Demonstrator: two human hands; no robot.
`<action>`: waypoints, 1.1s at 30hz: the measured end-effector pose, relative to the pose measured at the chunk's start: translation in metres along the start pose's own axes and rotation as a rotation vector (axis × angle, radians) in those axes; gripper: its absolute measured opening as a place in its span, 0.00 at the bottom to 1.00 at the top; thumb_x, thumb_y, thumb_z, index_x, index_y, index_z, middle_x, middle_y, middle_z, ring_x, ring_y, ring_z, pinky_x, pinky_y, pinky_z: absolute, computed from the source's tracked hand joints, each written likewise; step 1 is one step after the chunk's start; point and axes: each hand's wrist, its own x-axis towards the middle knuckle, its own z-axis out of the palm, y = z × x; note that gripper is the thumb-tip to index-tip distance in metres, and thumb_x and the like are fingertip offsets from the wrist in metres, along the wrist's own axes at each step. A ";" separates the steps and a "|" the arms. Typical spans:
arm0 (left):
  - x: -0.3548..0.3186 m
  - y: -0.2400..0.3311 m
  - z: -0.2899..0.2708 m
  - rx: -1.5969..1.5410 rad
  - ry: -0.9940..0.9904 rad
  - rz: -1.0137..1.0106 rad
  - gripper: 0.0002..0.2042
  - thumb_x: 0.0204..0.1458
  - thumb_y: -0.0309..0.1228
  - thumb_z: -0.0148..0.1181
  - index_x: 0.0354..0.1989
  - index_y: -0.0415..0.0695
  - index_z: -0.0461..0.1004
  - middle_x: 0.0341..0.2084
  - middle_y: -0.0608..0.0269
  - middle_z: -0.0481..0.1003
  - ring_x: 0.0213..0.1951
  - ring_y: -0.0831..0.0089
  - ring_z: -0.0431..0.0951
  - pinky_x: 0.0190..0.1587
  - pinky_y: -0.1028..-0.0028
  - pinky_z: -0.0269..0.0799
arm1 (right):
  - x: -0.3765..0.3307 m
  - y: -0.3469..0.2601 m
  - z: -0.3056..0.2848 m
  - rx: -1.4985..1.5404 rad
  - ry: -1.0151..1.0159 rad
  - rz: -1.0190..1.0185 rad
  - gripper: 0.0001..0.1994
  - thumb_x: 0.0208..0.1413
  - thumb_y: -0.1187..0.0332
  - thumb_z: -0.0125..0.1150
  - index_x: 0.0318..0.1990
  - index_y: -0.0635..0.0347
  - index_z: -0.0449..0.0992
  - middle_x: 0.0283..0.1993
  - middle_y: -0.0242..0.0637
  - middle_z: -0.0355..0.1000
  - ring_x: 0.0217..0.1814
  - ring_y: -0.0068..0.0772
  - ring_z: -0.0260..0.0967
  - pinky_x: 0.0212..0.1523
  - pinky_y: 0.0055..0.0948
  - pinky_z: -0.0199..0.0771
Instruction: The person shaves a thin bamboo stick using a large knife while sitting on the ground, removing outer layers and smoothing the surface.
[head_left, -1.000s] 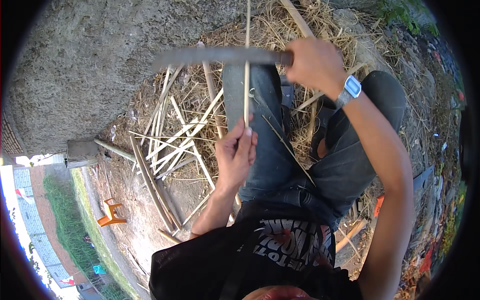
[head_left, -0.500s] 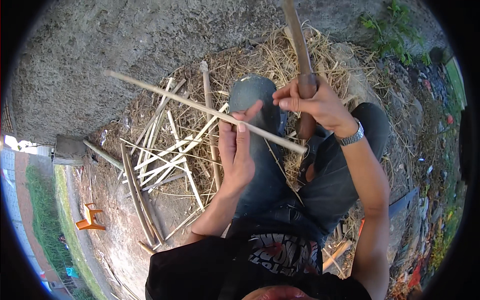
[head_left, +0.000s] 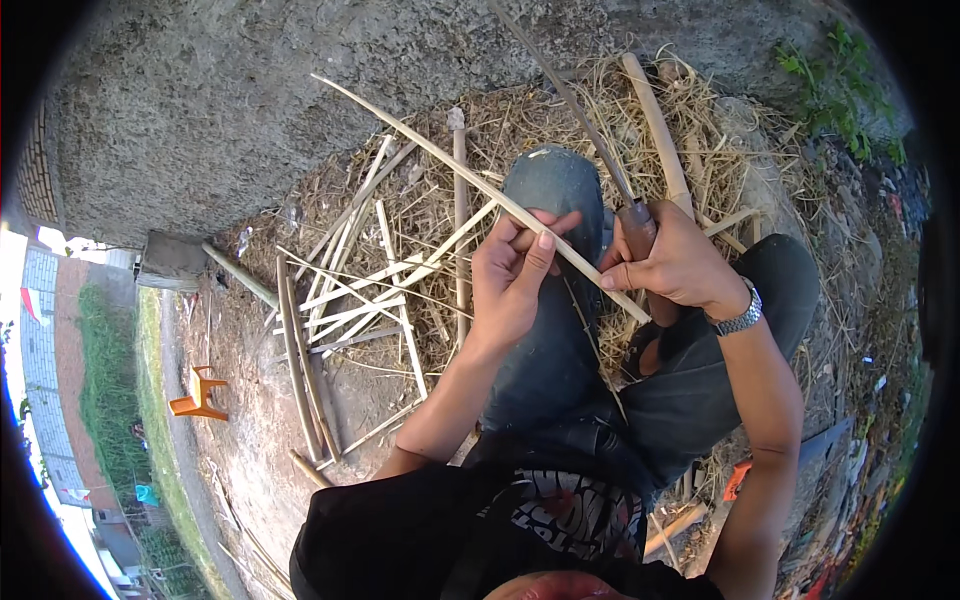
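A long, thin pale wooden strip (head_left: 420, 143) slants from the wall side down across my lap. My left hand (head_left: 503, 285) is closed around it below its middle, thumb on top. My right hand (head_left: 690, 262) grips the brown handle of a machete (head_left: 577, 108), whose narrow dark blade points up and left toward the wall. The right thumb and fingertips also touch the strip near its lower end. My left knee (head_left: 548, 185) lies beneath the strip.
Several split strips (head_left: 365, 300) lie crossed on the ground at left, beside darker sticks (head_left: 295, 370). A thick pole (head_left: 655, 125) rests on a heap of shavings (head_left: 735, 155) at right. A rough wall (head_left: 250, 110) stands ahead. An orange chair (head_left: 200, 393) and saw (head_left: 800, 450) are farther off.
My right hand has come to the strip and touches its lower end. The machete has turned, its blade now tilting left. The strip slants more steeply; the whole view has shifted.
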 end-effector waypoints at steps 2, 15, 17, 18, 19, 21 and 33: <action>0.007 0.000 -0.011 0.012 0.005 -0.017 0.12 0.68 0.31 0.55 0.53 0.37 0.72 0.47 0.46 0.82 0.39 0.78 0.79 0.41 0.78 0.73 | 0.001 0.002 -0.001 -0.074 -0.029 0.005 0.13 0.43 0.72 0.78 0.25 0.66 0.74 0.28 0.40 0.81 0.29 0.26 0.78 0.33 0.30 0.75; 0.090 0.085 -0.146 -0.085 0.246 0.282 0.10 0.66 0.33 0.59 0.46 0.40 0.79 0.41 0.54 0.83 0.44 0.71 0.82 0.48 0.71 0.75 | -0.007 -0.004 -0.001 -0.209 -0.080 -0.028 0.10 0.41 0.72 0.76 0.24 0.66 0.78 0.24 0.37 0.79 0.27 0.27 0.75 0.34 0.32 0.74; 0.096 0.102 -0.159 -0.086 0.295 0.369 0.10 0.66 0.33 0.59 0.47 0.39 0.79 0.42 0.55 0.83 0.44 0.73 0.81 0.48 0.73 0.74 | -0.006 -0.003 -0.002 -0.137 -0.096 -0.009 0.10 0.42 0.73 0.75 0.23 0.66 0.76 0.25 0.37 0.78 0.28 0.25 0.76 0.34 0.30 0.74; 0.098 0.108 -0.167 -0.086 0.298 0.372 0.10 0.66 0.33 0.59 0.47 0.39 0.79 0.42 0.55 0.83 0.44 0.73 0.81 0.48 0.73 0.74 | -0.005 -0.002 -0.003 -0.140 -0.099 -0.011 0.10 0.42 0.73 0.75 0.23 0.66 0.76 0.25 0.37 0.78 0.28 0.25 0.76 0.34 0.30 0.74; 0.100 0.114 -0.176 -0.089 0.330 0.385 0.10 0.65 0.33 0.60 0.47 0.39 0.79 0.42 0.55 0.83 0.43 0.73 0.80 0.48 0.73 0.74 | -0.005 -0.001 -0.004 -0.087 -0.096 -0.010 0.11 0.42 0.73 0.75 0.23 0.65 0.74 0.26 0.38 0.79 0.29 0.25 0.76 0.34 0.30 0.75; 0.101 0.117 -0.181 -0.097 0.360 0.397 0.10 0.65 0.33 0.60 0.48 0.39 0.79 0.42 0.55 0.83 0.42 0.73 0.80 0.48 0.73 0.73 | -0.005 -0.001 -0.006 -0.037 -0.090 -0.005 0.12 0.42 0.74 0.74 0.23 0.64 0.72 0.27 0.39 0.79 0.30 0.26 0.76 0.34 0.29 0.75; 0.069 0.112 -0.203 -0.148 0.039 0.208 0.04 0.58 0.27 0.67 0.37 0.39 0.83 0.36 0.50 0.84 0.32 0.74 0.81 0.35 0.76 0.76 | -0.009 -0.005 -0.033 -0.628 0.301 -0.105 0.06 0.44 0.75 0.67 0.27 0.67 0.76 0.24 0.45 0.75 0.29 0.47 0.77 0.35 0.40 0.75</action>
